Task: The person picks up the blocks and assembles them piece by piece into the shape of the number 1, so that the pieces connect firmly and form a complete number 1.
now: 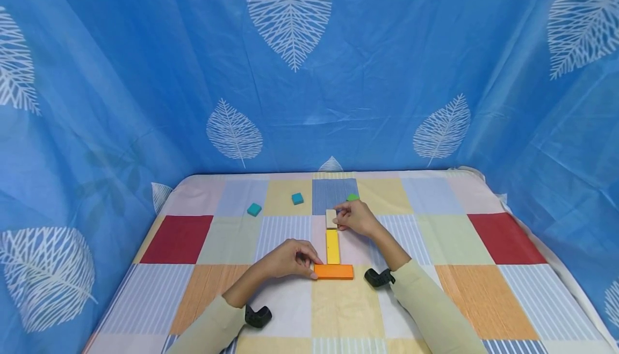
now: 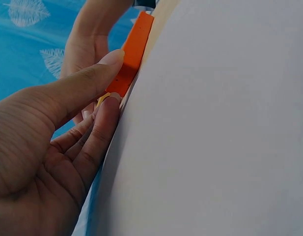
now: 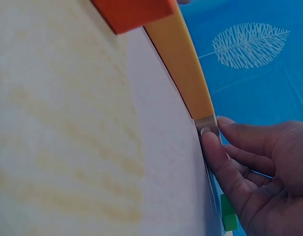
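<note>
An orange block (image 1: 334, 272) lies crosswise on the patchwork cloth, its left end pinched by my left hand (image 1: 292, 259). In the left wrist view, thumb and forefinger sit at one end of that orange block (image 2: 135, 51). A yellow block (image 1: 332, 246) runs away from the orange one, forming a T shape with it. At the yellow block's far end, in line, lies a pale wooden block (image 1: 331, 218). My right hand (image 1: 355, 218) holds this wooden block by its right side. In the right wrist view, fingertips partly cover the wooden block (image 3: 205, 123).
Two teal blocks (image 1: 254, 209) lie apart at the back left. Beyond my right hand a green block (image 1: 352, 197) is partly hidden. Blue leaf-print curtain (image 1: 338, 101) hangs behind the table and at both sides. Black bands (image 1: 258, 317) circle both wrists.
</note>
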The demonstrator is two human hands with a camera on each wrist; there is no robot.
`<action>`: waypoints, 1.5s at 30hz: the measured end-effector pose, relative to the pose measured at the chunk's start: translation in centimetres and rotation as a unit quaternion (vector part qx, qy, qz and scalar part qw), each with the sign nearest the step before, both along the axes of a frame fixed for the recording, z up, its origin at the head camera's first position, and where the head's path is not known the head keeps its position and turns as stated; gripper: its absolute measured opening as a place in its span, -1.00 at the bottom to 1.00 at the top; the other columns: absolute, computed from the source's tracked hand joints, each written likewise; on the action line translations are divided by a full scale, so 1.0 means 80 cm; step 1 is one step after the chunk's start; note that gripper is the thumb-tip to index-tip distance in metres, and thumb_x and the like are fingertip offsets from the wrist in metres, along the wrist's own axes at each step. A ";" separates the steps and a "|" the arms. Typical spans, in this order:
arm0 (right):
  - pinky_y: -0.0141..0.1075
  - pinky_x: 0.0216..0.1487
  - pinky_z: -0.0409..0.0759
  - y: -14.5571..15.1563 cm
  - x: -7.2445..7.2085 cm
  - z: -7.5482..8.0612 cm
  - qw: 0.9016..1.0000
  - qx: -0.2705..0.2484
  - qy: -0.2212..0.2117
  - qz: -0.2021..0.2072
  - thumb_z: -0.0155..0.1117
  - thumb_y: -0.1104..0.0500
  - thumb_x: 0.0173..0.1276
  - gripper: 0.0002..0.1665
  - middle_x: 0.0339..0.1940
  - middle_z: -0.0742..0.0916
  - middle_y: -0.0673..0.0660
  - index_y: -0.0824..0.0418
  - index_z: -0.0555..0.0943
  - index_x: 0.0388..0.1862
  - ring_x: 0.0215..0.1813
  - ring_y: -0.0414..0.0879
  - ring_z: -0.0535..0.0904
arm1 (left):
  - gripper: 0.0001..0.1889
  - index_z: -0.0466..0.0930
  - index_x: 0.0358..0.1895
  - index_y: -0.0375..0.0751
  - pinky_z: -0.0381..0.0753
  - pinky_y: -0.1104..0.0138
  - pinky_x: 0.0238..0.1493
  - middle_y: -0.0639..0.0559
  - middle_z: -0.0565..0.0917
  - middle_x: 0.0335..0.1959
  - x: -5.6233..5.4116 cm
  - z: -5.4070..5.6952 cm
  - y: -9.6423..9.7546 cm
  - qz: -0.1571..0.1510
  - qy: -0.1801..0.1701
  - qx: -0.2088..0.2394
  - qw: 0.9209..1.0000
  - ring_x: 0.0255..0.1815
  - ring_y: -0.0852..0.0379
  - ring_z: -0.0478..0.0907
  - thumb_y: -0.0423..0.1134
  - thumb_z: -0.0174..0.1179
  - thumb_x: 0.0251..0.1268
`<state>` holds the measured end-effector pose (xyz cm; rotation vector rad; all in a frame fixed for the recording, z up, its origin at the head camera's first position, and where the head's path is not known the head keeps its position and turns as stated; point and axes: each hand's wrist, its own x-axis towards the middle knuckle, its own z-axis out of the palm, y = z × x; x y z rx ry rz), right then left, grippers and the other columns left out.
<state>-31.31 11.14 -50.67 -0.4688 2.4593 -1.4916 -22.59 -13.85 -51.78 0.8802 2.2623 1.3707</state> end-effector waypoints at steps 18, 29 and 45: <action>-0.25 -0.32 0.72 0.000 -0.002 0.002 1.000 0.013 0.001 0.000 0.39 0.35 0.34 -0.56 -0.39 0.71 0.16 0.46 0.62 0.18 -0.41 -0.07 0.73 | -0.74 0.83 -0.16 -0.12 0.54 0.46 -0.36 0.13 0.70 -0.27 -0.002 0.003 0.000 -0.002 0.010 -0.004 1.000 -0.40 0.28 0.54 -0.36 0.56 0.04; -0.22 -0.31 0.72 0.002 -0.001 0.002 1.000 -0.001 -0.004 0.010 0.38 0.40 0.33 -0.57 -0.36 0.71 0.22 0.52 0.60 0.17 -0.39 -0.03 0.74 | -0.74 0.83 -0.15 -0.11 0.54 0.45 -0.36 0.11 0.70 -0.29 -0.002 -0.002 0.000 -0.004 0.014 -0.003 1.000 -0.41 0.28 0.54 -0.34 0.57 0.03; -0.20 -0.31 0.73 0.002 0.000 0.004 1.000 0.000 0.000 0.015 0.43 0.37 0.30 -0.54 -0.37 0.71 0.21 0.51 0.61 0.15 -0.39 -0.01 0.74 | -0.74 0.84 -0.15 -0.09 0.54 0.45 -0.36 0.12 0.70 -0.28 -0.002 0.000 0.000 -0.001 0.008 -0.007 1.000 -0.40 0.27 0.54 -0.34 0.57 0.03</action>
